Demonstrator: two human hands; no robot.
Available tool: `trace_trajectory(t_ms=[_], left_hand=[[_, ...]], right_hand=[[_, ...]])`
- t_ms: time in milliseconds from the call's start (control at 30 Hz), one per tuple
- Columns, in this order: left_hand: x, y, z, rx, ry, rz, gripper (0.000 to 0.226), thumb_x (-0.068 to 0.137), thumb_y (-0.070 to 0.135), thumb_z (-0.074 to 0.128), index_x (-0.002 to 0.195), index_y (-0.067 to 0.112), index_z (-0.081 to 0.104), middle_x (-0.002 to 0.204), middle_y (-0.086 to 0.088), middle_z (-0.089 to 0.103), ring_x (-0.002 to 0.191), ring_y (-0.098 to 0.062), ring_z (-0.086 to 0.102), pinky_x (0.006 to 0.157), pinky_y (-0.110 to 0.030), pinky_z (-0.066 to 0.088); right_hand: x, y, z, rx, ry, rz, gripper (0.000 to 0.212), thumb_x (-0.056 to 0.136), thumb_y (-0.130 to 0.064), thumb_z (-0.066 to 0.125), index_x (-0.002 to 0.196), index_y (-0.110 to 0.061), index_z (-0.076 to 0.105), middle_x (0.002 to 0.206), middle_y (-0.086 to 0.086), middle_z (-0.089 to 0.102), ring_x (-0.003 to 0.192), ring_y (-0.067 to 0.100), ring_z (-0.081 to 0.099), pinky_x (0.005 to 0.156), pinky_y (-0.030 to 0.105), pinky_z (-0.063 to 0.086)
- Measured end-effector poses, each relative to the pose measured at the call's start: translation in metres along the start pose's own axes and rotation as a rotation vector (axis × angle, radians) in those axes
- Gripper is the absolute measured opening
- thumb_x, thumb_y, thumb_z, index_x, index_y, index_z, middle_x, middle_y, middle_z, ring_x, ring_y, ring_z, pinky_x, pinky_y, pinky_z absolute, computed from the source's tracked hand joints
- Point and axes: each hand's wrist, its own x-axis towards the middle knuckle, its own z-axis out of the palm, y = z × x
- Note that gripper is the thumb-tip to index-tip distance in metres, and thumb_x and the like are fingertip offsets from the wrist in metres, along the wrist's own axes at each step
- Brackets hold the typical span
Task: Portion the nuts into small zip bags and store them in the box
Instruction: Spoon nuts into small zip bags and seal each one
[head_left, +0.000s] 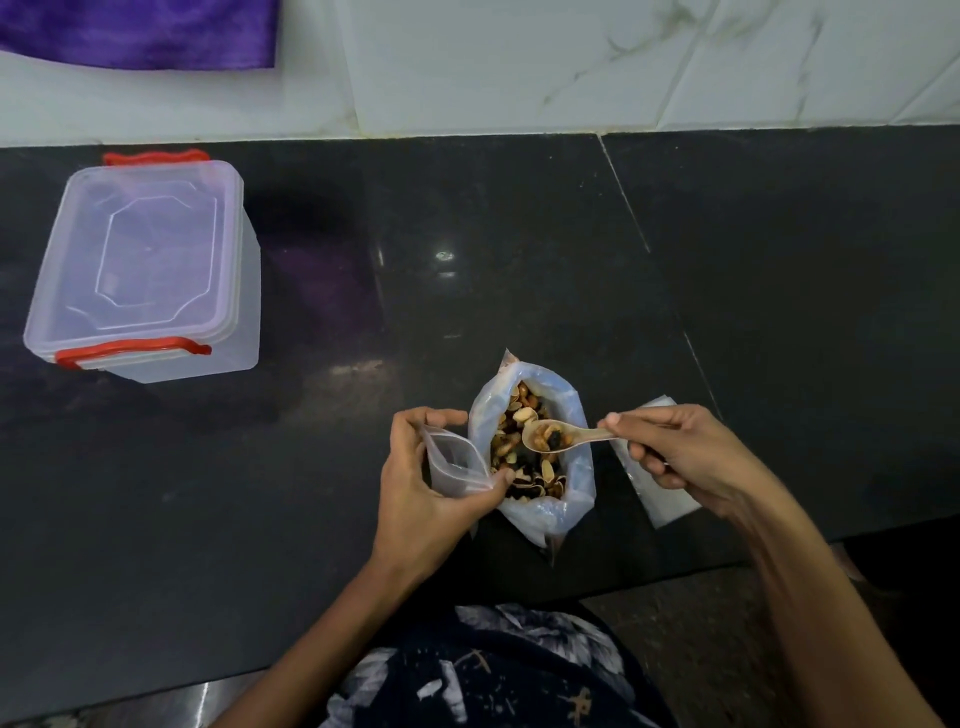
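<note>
A big clear plastic bag full of mixed nuts (530, 457) stands open on the dark shiny stone counter (519, 249). Just left of the big bag, the left hand (431, 483) holds a small clear zip bag (454, 462). Its fingers (447, 417) and thumb curl round the small bag and keep its mouth open. The small bag touches the big bag's side. Above the big bag, the right hand (680, 457) pinches the handle of a small pale plastic spoon (558, 436). The spoon carries a few nuts. Just right of the big bag, a flat pile of small clear zip bags (660, 499) lies on the counter, partly under the right hand. Far left of the big bag sits a clear plastic box with red clips (145, 270), its lid on.
</note>
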Motion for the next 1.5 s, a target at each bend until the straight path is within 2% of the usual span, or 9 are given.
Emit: trace_trajectory(t_ms=[267,533,633,800,900,1000,1267,1400,1500], left_hand=[[-0.005,0.013,-0.009,0.006,-0.020,0.041,0.049,0.065,0.016,0.082,0.101,0.030,0.052,0.097,0.009,0.063,0.089,-0.009,0.063,0.076,-0.018,0.051],[-0.006,0.030,-0.018,0.021,-0.044,0.089,0.057,0.064,0.011,0.080,0.112,0.019,0.049,0.095,0.020,0.061,0.088,0.002,0.060,0.074,-0.008,0.045],[-0.007,0.034,-0.021,0.008,-0.064,0.100,0.058,0.066,0.005,0.083,0.112,0.016,0.049,0.097,0.019,0.063,0.090,0.000,0.062,0.076,-0.010,0.046],[-0.012,0.041,-0.024,-0.058,-0.074,0.081,0.057,0.068,0.004,0.083,0.111,0.018,0.049,0.088,0.006,0.065,0.080,-0.004,0.064,0.072,-0.013,0.048],[-0.015,0.044,-0.027,-0.094,-0.073,0.070,0.058,0.065,0.009,0.082,0.111,0.019,0.048,0.088,0.012,0.066,0.080,0.000,0.063,0.072,-0.013,0.048],[-0.016,0.046,-0.028,-0.116,-0.073,0.058,0.061,0.061,0.020,0.082,0.111,0.021,0.047,0.088,0.014,0.065,0.081,0.000,0.063,0.072,-0.013,0.048],[-0.015,0.034,-0.026,-0.067,-0.060,0.036,0.064,0.062,0.017,0.084,0.114,0.023,0.047,0.094,0.008,0.065,0.085,-0.010,0.064,0.078,-0.024,0.052],[-0.003,0.030,-0.029,-0.029,-0.072,0.013,0.064,0.065,-0.002,0.082,0.114,0.019,0.046,0.095,0.022,0.062,0.085,-0.002,0.063,0.075,-0.015,0.050],[0.007,0.024,-0.032,0.005,-0.080,-0.015,0.063,0.067,-0.001,0.081,0.115,0.017,0.045,0.091,0.024,0.062,0.082,0.002,0.062,0.072,-0.011,0.049]], right_hand=[[-0.023,-0.001,0.005,0.048,0.052,-0.070,0.020,0.081,-0.023,0.065,0.091,-0.007,0.074,0.050,-0.002,0.049,0.039,0.003,0.037,0.032,0.013,0.026],[-0.088,-0.044,0.043,0.107,0.043,-0.322,0.020,0.069,-0.030,0.066,0.079,-0.016,0.076,0.048,-0.002,0.052,0.037,0.004,0.040,0.032,0.013,0.026],[-0.106,-0.045,0.064,-0.007,0.073,-0.510,0.008,0.080,-0.018,0.068,0.083,-0.017,0.076,0.050,-0.005,0.060,0.040,0.000,0.049,0.038,0.009,0.035],[-0.112,-0.027,0.097,-0.438,0.270,-0.859,0.015,0.082,-0.017,0.071,0.097,-0.017,0.075,0.079,-0.011,0.072,0.074,-0.002,0.064,0.064,0.009,0.049],[-0.111,-0.019,0.107,-0.638,0.355,-1.030,0.021,0.081,-0.018,0.067,0.099,-0.011,0.075,0.073,-0.006,0.069,0.071,-0.004,0.051,0.065,-0.002,0.038],[-0.112,-0.010,0.111,-0.683,0.395,-1.100,0.022,0.081,-0.016,0.066,0.099,-0.008,0.074,0.072,-0.002,0.068,0.063,-0.001,0.053,0.059,0.005,0.043],[-0.106,0.002,0.117,-0.571,0.450,-1.106,0.021,0.083,-0.018,0.068,0.100,-0.007,0.073,0.079,0.000,0.071,0.069,0.005,0.064,0.059,0.019,0.053],[-0.105,-0.012,0.094,-0.038,0.451,-0.746,0.012,0.081,-0.020,0.067,0.089,-0.028,0.071,0.074,-0.015,0.071,0.072,-0.003,0.066,0.060,0.009,0.051],[-0.072,-0.007,0.060,-0.226,0.466,-0.541,0.012,0.085,-0.019,0.065,0.088,-0.030,0.069,0.075,-0.013,0.069,0.071,-0.003,0.064,0.063,0.014,0.052]])
